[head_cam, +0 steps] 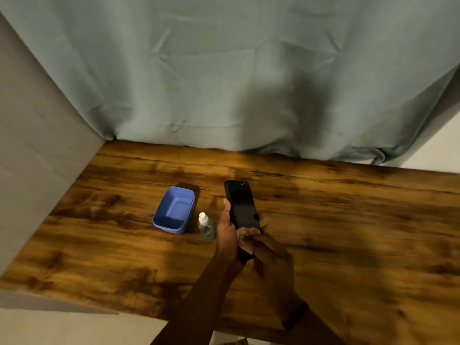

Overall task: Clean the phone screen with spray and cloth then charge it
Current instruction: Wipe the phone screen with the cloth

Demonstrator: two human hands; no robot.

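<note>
Phone (pixel 240 205) held over the desk (pixel 348 220) — left hand (pixel 227 235) has its grip round the left edge, right hand (pixel 268 257) curls fingers onto the lower screen. Spray bottle (pixel 206 226) stands just beside the blue tub (pixel 174 210).

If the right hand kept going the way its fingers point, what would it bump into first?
Probably the left hand. The right hand points leftward across the phone, and the left hand grips that side. The spray bottle stands further along.
</note>
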